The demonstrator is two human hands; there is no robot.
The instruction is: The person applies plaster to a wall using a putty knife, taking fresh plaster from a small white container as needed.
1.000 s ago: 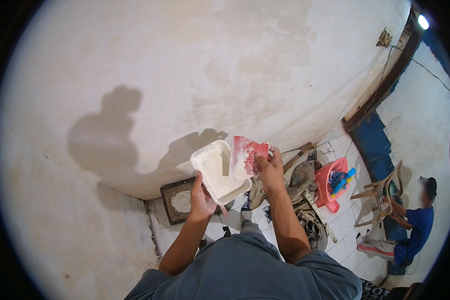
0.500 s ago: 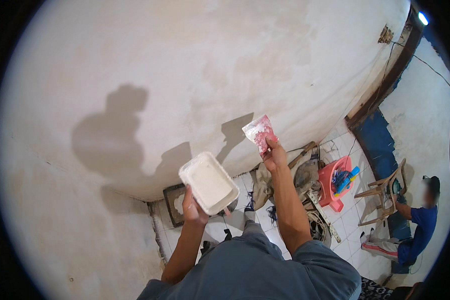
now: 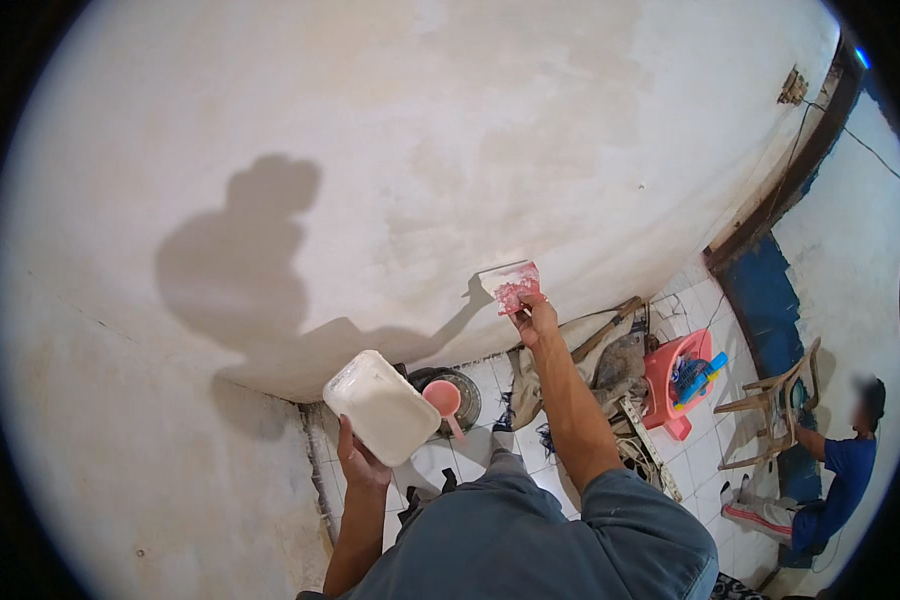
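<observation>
Gripping edges looks best: left hand [image 3: 363,461] holds the white tub [image 3: 382,408], likely light, at seven o'clock; right hand [image 3: 536,320] pinches the bendy-looking red scraper [image 3: 511,287] at three.

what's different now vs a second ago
The right hand has carried the flat red scraper from over the white rectangular tray to close by the pale wall. The left hand has moved the tray leftward and lower in view, uncovering a round pink dipper. Both hands keep their holds.
</observation>
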